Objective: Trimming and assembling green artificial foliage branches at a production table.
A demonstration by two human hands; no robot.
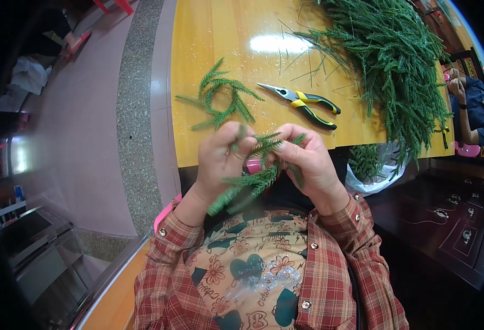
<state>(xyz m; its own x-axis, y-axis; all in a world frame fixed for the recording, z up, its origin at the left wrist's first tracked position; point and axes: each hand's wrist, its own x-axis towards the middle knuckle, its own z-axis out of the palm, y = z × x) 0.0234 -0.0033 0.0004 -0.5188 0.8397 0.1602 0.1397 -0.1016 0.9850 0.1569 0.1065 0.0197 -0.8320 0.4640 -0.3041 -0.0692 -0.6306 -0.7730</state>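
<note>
Just past the table's near edge, I hold an artificial pine sprig [261,179] bent partly into a ring. My left hand [220,159] is closed in a fist around one end, with some blur at the fingertips. Thumb and fingers of my right hand [310,162] pinch the sprig's other side. A small pine wreath [221,103], twisted into a ring with tips sticking outward, lies on the table beyond my left hand. Long-nose pliers [304,104] with yellow and black handles rest to its right, jaws pointing left.
A large heap of pine sprigs [387,60] covers the right of the yellow wooden table [225,27]. Below that edge hangs a white plastic bag [376,184] with more greenery. Another person [473,110] works at far right; a dark carved wooden surface [445,220] lies nearer.
</note>
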